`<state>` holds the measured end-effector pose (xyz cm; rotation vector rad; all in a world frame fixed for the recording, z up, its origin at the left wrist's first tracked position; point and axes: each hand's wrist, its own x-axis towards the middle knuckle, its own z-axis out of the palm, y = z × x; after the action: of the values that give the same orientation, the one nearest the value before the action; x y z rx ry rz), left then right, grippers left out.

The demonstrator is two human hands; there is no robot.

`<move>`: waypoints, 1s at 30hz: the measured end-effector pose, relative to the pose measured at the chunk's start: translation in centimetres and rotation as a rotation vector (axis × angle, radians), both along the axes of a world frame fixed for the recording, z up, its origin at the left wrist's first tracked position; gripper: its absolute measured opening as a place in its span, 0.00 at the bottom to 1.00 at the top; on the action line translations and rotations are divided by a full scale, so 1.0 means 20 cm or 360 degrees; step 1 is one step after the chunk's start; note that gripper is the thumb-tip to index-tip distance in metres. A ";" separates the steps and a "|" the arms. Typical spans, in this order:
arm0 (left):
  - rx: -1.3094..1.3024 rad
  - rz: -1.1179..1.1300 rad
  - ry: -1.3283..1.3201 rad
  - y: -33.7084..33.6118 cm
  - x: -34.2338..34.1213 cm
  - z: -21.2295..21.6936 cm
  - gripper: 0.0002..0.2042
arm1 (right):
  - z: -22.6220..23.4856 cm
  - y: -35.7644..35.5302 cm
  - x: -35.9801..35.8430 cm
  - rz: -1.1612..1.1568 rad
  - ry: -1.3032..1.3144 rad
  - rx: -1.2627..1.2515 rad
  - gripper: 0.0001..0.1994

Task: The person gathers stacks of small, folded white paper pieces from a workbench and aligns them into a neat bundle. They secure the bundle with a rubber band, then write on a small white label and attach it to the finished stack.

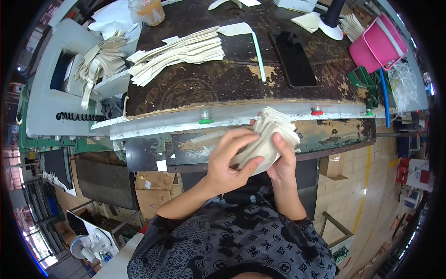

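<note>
- Both hands grasp one fanned stack of cream fabric pieces (pixel 268 139), held in the air just off the desk's (pixel 218 81) near edge.
- The left hand (pixel 227 160) curls round the stack's lower left, its thumb pressed on the front.
- The right hand (pixel 282 160) grips the stack's right side, its index finger laid over the top piece.
- A larger pile of cream pieces (pixel 179 53) lies toward the desk's far left corner.
- A black phone (pixel 293 58) lies right of the middle, and a pink bucket (pixel 377 44) stands at the right edge.
</note>
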<state>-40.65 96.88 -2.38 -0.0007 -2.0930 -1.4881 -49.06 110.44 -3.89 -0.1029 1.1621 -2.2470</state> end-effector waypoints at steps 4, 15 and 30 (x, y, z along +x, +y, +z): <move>0.0052 0.0047 -0.0024 0.03 0.01 -0.01 0.16 | 0.00 -0.02 0.01 -0.0089 -0.0148 -0.0035 0.31; -0.0083 0.0274 0.0016 0.05 0.03 -0.07 0.13 | -0.02 -0.07 0.01 -0.0253 -0.0505 -0.0193 0.24; -0.0029 0.0317 0.0014 0.03 0.03 -0.08 0.09 | -0.09 -0.06 0.03 -0.0277 -0.0451 -0.0141 0.23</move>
<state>-39.96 97.56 -4.04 0.1886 -2.0345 -1.3472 -48.52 109.28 -5.77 0.2835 0.9509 -2.3697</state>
